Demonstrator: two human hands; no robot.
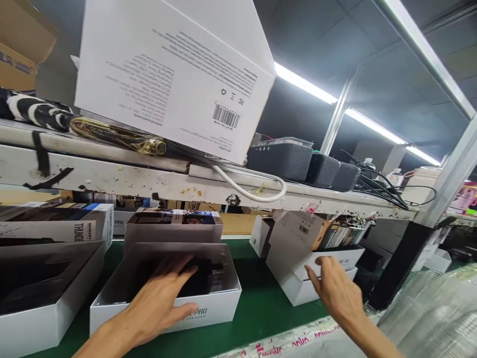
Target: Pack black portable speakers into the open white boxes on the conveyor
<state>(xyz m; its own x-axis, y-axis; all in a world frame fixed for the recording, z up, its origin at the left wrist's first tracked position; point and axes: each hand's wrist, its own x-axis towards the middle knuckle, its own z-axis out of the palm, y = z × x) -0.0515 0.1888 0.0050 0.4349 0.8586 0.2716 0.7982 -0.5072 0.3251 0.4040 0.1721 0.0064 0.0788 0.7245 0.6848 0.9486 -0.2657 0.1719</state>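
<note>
The left hand (166, 293) reaches palm down over the front wall of the open box (219, 301), fingers spread above its dark contents (203, 278), grip wide. The box sits on the green surface (257, 293). The right hand (337, 288), thumb and forefinger apart, is at a bin (352, 256) of upright packets (341, 236); whether it grips, I cannot tell.

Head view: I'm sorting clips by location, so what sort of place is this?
Probably a factory packing area: open white boxes on a green work surface, and black speaker-like units on the shelf above.
</note>
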